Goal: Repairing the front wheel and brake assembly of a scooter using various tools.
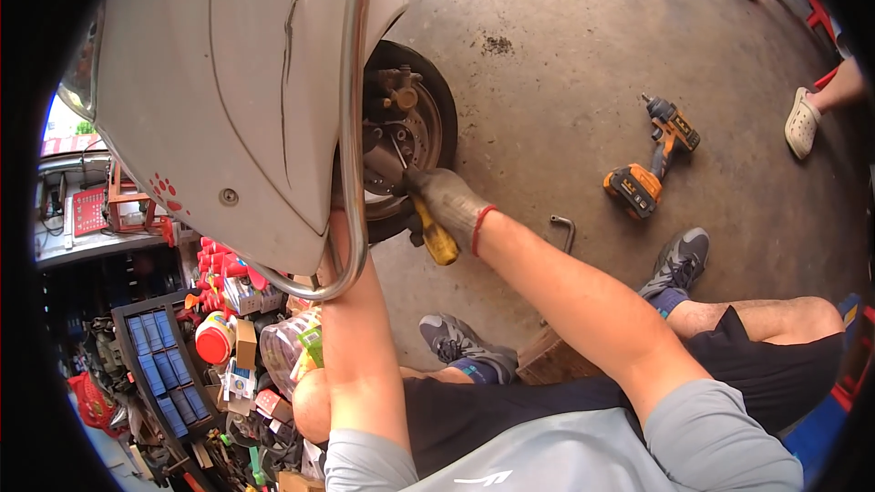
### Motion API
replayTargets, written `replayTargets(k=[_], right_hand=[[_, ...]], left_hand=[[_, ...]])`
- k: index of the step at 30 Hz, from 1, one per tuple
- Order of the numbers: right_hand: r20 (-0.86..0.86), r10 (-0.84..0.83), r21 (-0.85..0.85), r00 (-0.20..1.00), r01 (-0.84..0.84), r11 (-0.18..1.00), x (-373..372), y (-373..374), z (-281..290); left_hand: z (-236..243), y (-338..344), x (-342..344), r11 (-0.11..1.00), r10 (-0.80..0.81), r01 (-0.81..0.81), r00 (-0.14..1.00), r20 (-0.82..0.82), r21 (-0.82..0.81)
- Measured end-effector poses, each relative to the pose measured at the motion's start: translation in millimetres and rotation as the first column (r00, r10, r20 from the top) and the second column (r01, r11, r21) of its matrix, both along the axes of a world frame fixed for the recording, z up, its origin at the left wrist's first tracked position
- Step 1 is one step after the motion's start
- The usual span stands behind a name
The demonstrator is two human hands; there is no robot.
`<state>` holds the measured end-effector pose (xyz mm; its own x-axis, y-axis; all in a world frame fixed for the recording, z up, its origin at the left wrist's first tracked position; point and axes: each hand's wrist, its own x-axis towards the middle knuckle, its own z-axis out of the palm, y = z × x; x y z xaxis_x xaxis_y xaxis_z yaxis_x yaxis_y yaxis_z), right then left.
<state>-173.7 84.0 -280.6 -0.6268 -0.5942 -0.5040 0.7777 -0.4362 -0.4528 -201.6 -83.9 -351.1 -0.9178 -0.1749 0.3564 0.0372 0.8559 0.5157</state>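
Note:
Beside a white scooter [255, 82], my right hand [447, 199], in a grey work glove with a red cuff, is closed around a screwdriver [439, 241]. Its yellow handle points back toward me, and its thin shaft reaches in at the hub area of the front wheel [442, 114]. Whether the tip touches a part I cannot tell. My left forearm [360, 310] passes behind the chrome guard bar [354, 82] and the body panel, which hide the left hand. A gold-coloured brake caliper [401, 96] sits near the top of the wheel disc.
On the concrete floor to the right lie an orange-and-black cordless impact driver [652, 155] and a bent metal wrench [567, 232]. A wooden block [556, 360] is between my feet. Parts, boxes and a blue-bin organizer [169, 364] crowd the left. Another person's clogs [802, 123] show far right.

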Motion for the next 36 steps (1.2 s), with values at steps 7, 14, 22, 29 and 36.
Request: replayTargets(k=[7, 14, 22, 29, 36], right_hand=[[-0.616, -0.113, 0.334, 0.780, 0.388, 0.859, 8, -38, -49], [-0.338, 0.194, 0.364, 0.921, -0.062, 0.929, 11, 5, -32], [-0.207, 0.613, 0.977, 0.762, 0.124, 0.175, -18, 133, -159], [-0.264, 0.615, 0.964, 0.743, 0.223, 0.145, -48, 124, -146], [-0.605, 0.188, 0.492, 0.774, 0.177, 0.852, -134, 46, -36]], left_hand=[[-10, 20, -8, 1.000, -0.021, 0.021, 1.000, 0.014, 0.010], [-9, 1, 2, 0.999, 0.025, -0.024, 0.999, 0.022, -0.023], [-11, 2, 8, 0.998, 0.057, -0.057, 0.998, 0.015, -0.027], [-8, -5, 6, 0.995, 0.088, -0.088, 0.996, 0.009, -0.056], [-12, -9, -1, 0.991, 0.109, -0.108, 0.994, 0.016, -0.075]])
